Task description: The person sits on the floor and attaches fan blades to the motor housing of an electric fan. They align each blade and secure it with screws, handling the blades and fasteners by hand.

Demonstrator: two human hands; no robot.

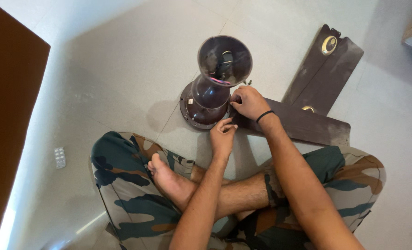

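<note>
A dark brown ceiling fan motor (210,92) with a cup-shaped canopy (224,60) on top stands on the tiled floor in front of me. A long brown fan blade (303,125) lies flat with its near end at the motor's rim. My right hand (249,102) presses on that end where it meets the motor, fingers closed on a small part I cannot make out. My left hand (223,134) pinches at the blade's edge just below. Whether either hand holds a screw is hidden.
Two more fan blades (326,69) lie stacked beyond at the right. A blister pack of pills (60,157) rests on the floor at left. A brown wooden door (6,115) fills the left edge. My crossed legs in camouflage trousers (122,185) are below.
</note>
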